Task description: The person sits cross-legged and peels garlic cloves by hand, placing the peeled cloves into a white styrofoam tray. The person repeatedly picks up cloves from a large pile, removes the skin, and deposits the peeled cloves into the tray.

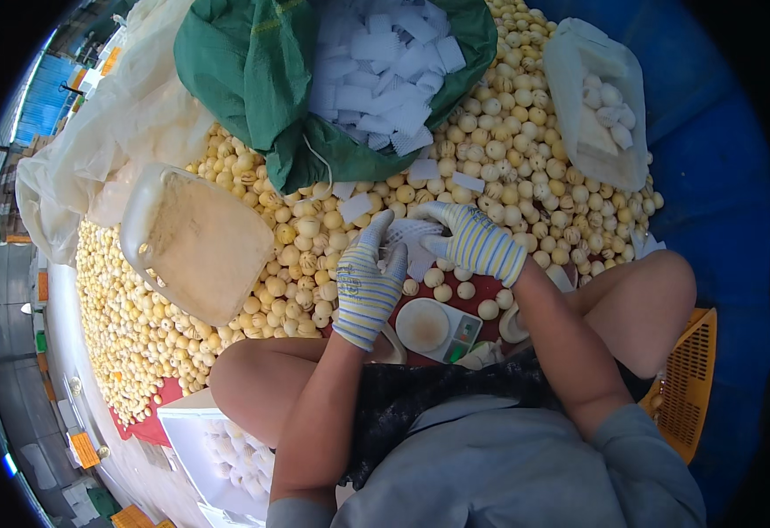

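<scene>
My left hand (pixel 368 284) and my right hand (pixel 480 241) wear white work gloves with blue and yellow stripes. Between them is a white foam net sleeve (pixel 416 241), with the fingers of both hands on its sides. Whether a fruit sits inside the sleeve I cannot tell. Below it lie several loose round fruits (pixel 443 292), cream-yellow like pepino melons, on a red cloth (pixel 414 297). A small white digital scale (pixel 422 325) with a round, brown-stained pan stands before my lap. Flat foam net sleeves (pixel 356 207) rest on the fruit just beyond my hands.
A green woven sack (pixel 246 72) full of foam sleeves stands ahead on a wide pile of fruit (pixel 180 330). Cut plastic containers lie left (pixel 196 241) and right (pixel 596 105), the right one holding sleeved fruit. A white foam box (pixel 183 442) and a yellow crate (pixel 688 389) flank my legs.
</scene>
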Tool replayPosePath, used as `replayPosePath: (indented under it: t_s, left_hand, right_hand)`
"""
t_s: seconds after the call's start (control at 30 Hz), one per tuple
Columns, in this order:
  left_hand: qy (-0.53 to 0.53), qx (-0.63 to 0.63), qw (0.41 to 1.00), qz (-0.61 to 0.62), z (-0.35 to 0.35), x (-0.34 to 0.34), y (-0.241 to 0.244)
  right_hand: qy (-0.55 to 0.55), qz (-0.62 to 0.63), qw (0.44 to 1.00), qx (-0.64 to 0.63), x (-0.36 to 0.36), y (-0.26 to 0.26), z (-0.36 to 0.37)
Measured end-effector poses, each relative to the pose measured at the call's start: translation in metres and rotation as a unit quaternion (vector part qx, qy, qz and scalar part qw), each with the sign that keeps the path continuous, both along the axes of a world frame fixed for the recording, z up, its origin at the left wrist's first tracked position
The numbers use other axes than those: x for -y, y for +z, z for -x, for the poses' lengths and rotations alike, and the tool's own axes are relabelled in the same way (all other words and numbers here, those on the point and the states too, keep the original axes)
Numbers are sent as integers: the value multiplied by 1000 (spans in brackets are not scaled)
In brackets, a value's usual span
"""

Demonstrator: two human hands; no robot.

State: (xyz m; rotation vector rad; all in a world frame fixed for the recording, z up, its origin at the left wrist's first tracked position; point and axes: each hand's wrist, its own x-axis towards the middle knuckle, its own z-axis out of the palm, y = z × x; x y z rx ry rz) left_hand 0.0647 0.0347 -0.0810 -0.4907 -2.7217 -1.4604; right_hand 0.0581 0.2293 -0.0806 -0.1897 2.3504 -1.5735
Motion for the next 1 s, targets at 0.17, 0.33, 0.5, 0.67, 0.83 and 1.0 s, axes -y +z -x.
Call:
replayPosePath:
  t_s: [0.17,0.33,0.5,0.67,0.83,1.0]
  left_hand:
    - [-11,123,985,-120,0,-2,9]
    - [-17,255,925,-281,3,2,13]
    - [43,236,945,-225,5,9,2]
    - [48,234,951,-195,9,4,10]
    - [62,268,937,-215,6,2,17]
    - [50,261,945,-193,10,-1,14]
  right_hand:
    - [-32,9,997,-67,-2,5,-2]
    - [-53,99,992,-53,10,-3,-5]
    - [-55,74,993,74,-5,-59,14]
    - [-3,-372,915,154,-53,-215,-39]
    - [71,-485,854,174,-42,-232,-62]
    - [67,-528,838,117,-44,-241,-61]
